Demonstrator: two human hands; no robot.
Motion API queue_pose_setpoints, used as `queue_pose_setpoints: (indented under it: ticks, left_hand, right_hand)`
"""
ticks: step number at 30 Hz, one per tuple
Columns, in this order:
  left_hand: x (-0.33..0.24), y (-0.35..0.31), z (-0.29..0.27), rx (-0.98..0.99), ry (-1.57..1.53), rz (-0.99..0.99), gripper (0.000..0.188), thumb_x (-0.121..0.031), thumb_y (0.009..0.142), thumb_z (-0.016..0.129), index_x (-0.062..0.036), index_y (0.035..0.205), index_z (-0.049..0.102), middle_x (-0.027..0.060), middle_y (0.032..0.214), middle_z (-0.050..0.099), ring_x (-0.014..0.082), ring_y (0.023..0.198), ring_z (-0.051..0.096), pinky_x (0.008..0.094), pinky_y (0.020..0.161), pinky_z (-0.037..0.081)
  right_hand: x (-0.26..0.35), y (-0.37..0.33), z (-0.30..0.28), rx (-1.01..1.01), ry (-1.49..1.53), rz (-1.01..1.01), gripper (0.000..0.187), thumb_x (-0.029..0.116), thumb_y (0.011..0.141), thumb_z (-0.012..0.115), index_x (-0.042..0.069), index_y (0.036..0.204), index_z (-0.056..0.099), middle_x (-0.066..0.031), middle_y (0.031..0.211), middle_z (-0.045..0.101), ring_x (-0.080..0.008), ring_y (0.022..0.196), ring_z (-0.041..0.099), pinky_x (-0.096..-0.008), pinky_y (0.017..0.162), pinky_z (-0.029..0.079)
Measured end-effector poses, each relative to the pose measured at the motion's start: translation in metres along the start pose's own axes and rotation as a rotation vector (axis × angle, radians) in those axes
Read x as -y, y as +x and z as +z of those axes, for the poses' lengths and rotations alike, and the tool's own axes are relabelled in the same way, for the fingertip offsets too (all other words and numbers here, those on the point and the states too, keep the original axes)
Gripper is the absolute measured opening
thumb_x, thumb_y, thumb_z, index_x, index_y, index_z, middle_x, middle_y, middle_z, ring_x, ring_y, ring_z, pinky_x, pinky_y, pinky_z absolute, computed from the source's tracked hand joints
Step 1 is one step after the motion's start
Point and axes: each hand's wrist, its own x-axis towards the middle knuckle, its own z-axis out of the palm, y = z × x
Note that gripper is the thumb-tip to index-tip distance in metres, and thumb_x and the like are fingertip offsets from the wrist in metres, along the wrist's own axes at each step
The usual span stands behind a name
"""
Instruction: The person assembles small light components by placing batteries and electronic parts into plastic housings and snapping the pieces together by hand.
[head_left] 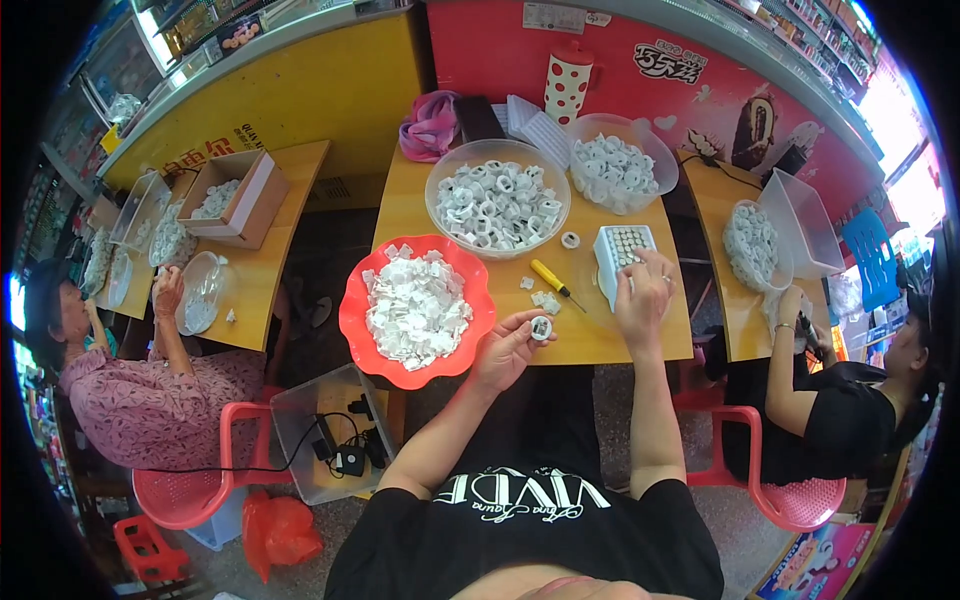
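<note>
A red bowl point(356, 338) is holding white flat pieces point(415, 310). Just right of it, the left hand point(506, 352) is pinching a small round part point(541, 328), white-rimmed with a darker middle, over the table's point(592, 322) near edge. The part is probably weighing little and feeling stiff and smooth, perhaps slipping easily; its outer rim is seeming the safest hold. A yellow screwdriver point(550, 277) is lying beyond. The right hand point(645, 300) is bending its fingers over a white tray point(606, 277); whether they are pinching anything, I cannot tell.

As for writing, the yellow counter point(330, 100) is bearing red and dark lettering, the black shirt point(630, 545) is showing white letters, and the red panel point(480, 55) is carrying a printed label point(553, 17) and bold characters point(668, 62).
</note>
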Motion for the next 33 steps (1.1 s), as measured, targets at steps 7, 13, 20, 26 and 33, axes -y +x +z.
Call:
queue_pose_setpoints:
  ticks: [7, 13, 20, 26, 33]
  left_hand:
    - [0.002, -0.002, 0.002, 0.006, 0.021, -0.026, 0.029, -0.011, 0.099, 0.048, 0.0038, 0.123, 0.056, 0.0128, 0.111, 0.064, 0.0215, 0.1, 0.064, 0.0317, 0.087, 0.05]
    - [-0.001, -0.013, 0.011, -0.012, 0.0, -0.025, 0.028, -0.011, 0.099, 0.05, 0.0028, 0.121, 0.057, 0.009, 0.107, 0.066, 0.0165, 0.097, 0.064, 0.0319, 0.086, 0.051]
    - [0.0, -0.026, 0.016, -0.032, 0.052, -0.014, 0.025, -0.009, 0.097, 0.053, 0.0014, 0.118, 0.06, 0.0083, 0.106, 0.067, 0.0153, 0.096, 0.063, 0.0321, 0.088, 0.049]
    - [0.001, -0.037, 0.022, 0.003, 0.085, -0.022, 0.022, -0.009, 0.096, 0.055, 0.0006, 0.114, 0.063, 0.0066, 0.104, 0.066, 0.014, 0.094, 0.062, 0.0306, 0.087, 0.048]
    - [-0.008, -0.057, 0.029, 0.021, 0.14, -0.09, 0.023, -0.01, 0.097, 0.054, 0.0021, 0.114, 0.062, 0.0052, 0.102, 0.063, 0.0124, 0.092, 0.058, 0.027, 0.083, 0.046]
  right_hand:
    - [0.075, -0.047, -0.011, 0.061, 0.347, -0.295, 0.013, 0.0, 0.07, 0.068, 0.005, 0.08, 0.063, -0.0119, 0.111, 0.062, -0.0328, 0.11, 0.055, -0.0418, 0.091, 0.039]
    - [0.076, -0.067, -0.003, 0.062, 0.289, -0.371, 0.018, 0.002, 0.068, 0.07, 0.007, 0.085, 0.067, -0.0107, 0.111, 0.062, -0.032, 0.109, 0.055, -0.0406, 0.091, 0.038]
    - [0.081, -0.071, -0.013, 0.165, 0.482, -0.22, 0.013, 0.003, 0.069, 0.072, 0.006, 0.081, 0.068, -0.0098, 0.108, 0.062, -0.0339, 0.107, 0.055, -0.0414, 0.09, 0.041]
    - [0.081, -0.073, -0.021, 0.239, 0.534, -0.225, 0.011, -0.003, 0.071, 0.071, 0.003, 0.078, 0.065, -0.01, 0.107, 0.063, -0.0317, 0.107, 0.055, -0.04, 0.087, 0.045]
    - [0.082, -0.094, -0.023, 0.473, 1.033, 0.186, 0.013, -0.01, 0.075, 0.067, 0.0, 0.079, 0.061, -0.0109, 0.098, 0.062, -0.0183, 0.085, 0.063, -0.0284, 0.067, 0.053]
